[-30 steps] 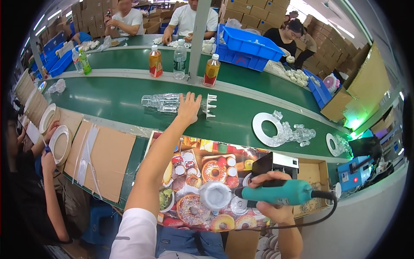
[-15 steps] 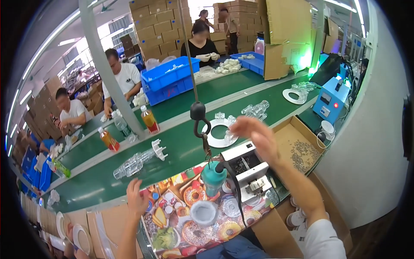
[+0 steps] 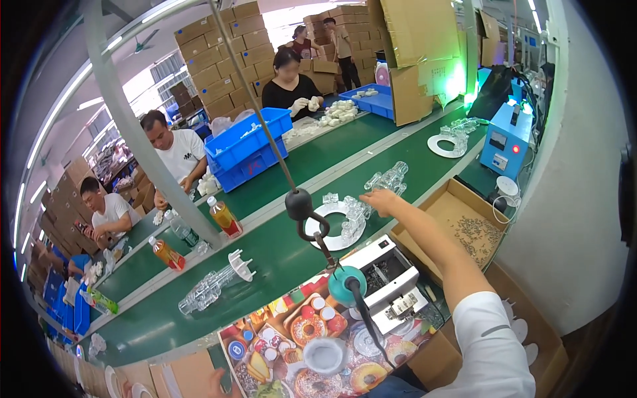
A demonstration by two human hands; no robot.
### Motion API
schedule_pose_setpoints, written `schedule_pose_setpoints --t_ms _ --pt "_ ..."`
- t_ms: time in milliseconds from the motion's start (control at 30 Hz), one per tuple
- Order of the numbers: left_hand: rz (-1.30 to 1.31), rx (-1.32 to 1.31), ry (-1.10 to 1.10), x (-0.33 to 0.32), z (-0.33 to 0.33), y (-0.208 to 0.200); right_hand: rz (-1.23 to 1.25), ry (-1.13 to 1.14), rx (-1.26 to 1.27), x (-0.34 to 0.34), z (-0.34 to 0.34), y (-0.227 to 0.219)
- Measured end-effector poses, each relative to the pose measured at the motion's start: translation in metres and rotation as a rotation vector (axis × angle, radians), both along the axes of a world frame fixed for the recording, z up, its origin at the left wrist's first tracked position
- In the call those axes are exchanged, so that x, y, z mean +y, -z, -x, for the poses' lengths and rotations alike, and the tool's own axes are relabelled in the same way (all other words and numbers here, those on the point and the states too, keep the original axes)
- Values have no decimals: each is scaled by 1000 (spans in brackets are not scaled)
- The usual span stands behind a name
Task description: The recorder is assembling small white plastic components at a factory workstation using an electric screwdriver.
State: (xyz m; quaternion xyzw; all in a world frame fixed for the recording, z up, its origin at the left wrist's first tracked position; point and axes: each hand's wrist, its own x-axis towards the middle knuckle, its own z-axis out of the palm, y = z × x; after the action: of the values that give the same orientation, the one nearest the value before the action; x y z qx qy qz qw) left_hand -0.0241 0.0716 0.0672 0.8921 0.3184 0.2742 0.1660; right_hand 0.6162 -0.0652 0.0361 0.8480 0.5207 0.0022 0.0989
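Observation:
My right hand (image 3: 381, 201) reaches out over the green conveyor belt (image 3: 285, 249), palm down with its fingers drawn together. They are at the clear plastic fitting (image 3: 359, 211) lying on a white ring (image 3: 320, 233); what they pinch, if anything, is hidden. Just beyond the hand is another clear plastic fitting (image 3: 391, 178). Low at the picture's edge is my left hand (image 3: 215, 383), blurred and partly cut off, beside the patterned work board (image 3: 282, 348). A teal electric screwdriver (image 3: 346, 285) hangs in front of me from a hook.
On the board's right stands a white screw feeder (image 3: 378, 249), with a cardboard tray of screws (image 3: 441, 212) beyond it. Farther left, a clear fitting with a white base (image 3: 206, 292) lies on the belt. Blue bins (image 3: 245, 156) and several co-workers line the far side.
My right hand has gone from an open, raised position above the screw feeder to the clear fittings on the belt. My left hand has dropped toward the lower edge. The view has shifted.

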Motion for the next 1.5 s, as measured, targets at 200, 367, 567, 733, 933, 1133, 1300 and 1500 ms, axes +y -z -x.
schedule_pose_setpoints --t_ms 200,367,567,733,933,1133,1300,1500 --pt "192 74 -174 -9 21 12 -167 -115 -275 -9 -15 26" --pt "217 51 -104 -16 28 30 -533 -129 -270 -47 -7 -11" --pt "435 -262 131 -72 -28 -37 -1594 13 444 -112 47 -80" --pt "303 -346 576 -142 -74 -59 -1798 -332 191 -191 155 -166" --pt "532 -152 930 -195 -134 -36 -1682 -295 642 -282 293 -172" --pt "229 -112 986 -249 -154 -3 -1883 -75 1139 -275 377 -127" --pt "410 -192 895 -253 -131 31 -2095 41 1468 -265 387 -76" --pt "502 126 788 -246 -108 27 -2058 107 1618 -255 390 -55"
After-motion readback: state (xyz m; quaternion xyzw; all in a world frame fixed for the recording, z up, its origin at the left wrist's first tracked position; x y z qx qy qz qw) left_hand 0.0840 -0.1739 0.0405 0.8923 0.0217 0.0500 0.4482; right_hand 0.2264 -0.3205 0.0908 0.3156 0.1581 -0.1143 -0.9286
